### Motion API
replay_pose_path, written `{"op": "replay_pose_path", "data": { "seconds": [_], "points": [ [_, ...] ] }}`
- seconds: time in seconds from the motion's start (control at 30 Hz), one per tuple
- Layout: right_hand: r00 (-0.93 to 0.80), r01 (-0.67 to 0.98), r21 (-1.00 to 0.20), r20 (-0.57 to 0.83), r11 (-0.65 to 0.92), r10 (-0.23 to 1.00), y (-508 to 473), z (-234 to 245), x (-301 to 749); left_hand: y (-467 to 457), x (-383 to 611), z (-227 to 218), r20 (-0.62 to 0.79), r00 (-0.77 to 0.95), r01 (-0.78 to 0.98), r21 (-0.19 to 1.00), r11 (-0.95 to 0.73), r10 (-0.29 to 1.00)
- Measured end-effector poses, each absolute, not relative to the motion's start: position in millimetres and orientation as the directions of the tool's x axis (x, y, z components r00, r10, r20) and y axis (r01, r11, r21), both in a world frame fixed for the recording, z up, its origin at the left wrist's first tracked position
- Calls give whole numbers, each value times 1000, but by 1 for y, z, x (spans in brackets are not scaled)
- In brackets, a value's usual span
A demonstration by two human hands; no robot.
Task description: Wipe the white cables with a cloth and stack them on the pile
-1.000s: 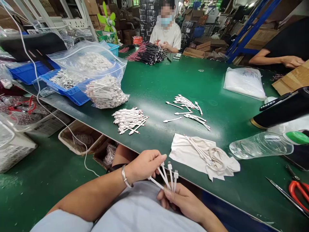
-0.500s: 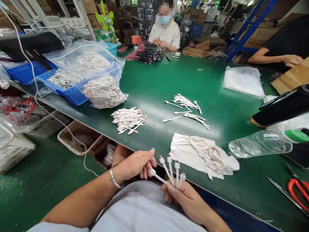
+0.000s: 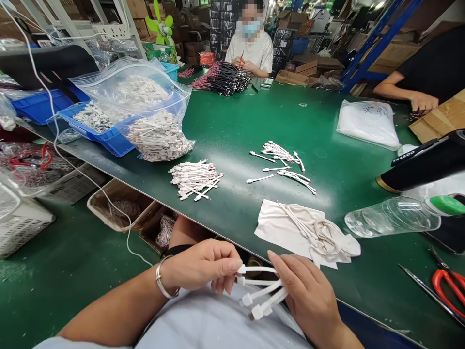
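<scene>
My right hand (image 3: 308,295) grips several short white cables (image 3: 259,291) fanned out to the left, held over my lap just off the table's near edge. My left hand (image 3: 205,264) pinches the plug end of the topmost cable between thumb and fingers. A bracelet sits on my left wrist. On the green table (image 3: 232,121) just beyond lies a white cloth (image 3: 276,225) with a few cables on it. Farther back lie a neat pile of white cables (image 3: 194,179) and a looser scatter of cables (image 3: 285,162).
A clear bag of cables (image 3: 145,116) and blue trays (image 3: 98,135) stand at the left. A plastic bottle (image 3: 392,218) lies at right, red-handled scissors (image 3: 448,286) near the corner. Two other people work at the far side. Boxes (image 3: 119,203) sit under the table.
My right hand turned the cable fan from upright to pointing left and rose a little. My left hand closed its fingers on the top cable's plug.
</scene>
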State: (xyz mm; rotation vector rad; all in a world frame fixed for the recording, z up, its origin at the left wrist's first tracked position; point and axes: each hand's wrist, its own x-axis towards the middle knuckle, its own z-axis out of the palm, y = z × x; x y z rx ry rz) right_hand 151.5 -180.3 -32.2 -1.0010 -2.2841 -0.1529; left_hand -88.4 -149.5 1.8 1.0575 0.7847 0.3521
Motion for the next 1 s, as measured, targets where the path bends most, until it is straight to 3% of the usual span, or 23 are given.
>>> {"op": "replay_pose_path", "data": {
  "seconds": [0.2, 0.4, 0.57, 0.7, 0.83, 1.0],
  "points": [
    [-519, 687, -128, 603, 715, 606, -179, -34, 149, -154, -85, 4, -361, 675, 34, 887, 461, 644],
    [-552, 625, -171, 593, 762, 586, -176, -38, 141, -157, -78, -8, -284, 716, -174, 812, 557, 638],
    [-492, 653, -223, 602, 724, 629, -176, -42, 144, -150, -80, -15, -287, 527, -247, 849, 467, 800],
    [-493, 657, -233, 588, 717, 642, -174, -45, 143, -146, -81, -16, -378, 411, -135, 875, 465, 830],
    [-510, 663, -207, 579, 720, 636, -170, -46, 138, -143, -77, -16, -448, 514, 37, 864, 503, 732],
    [-593, 676, -86, 526, 732, 610, -164, -47, 134, -139, -66, -23, -475, 780, 126, 757, 641, 408]
  ]
}}
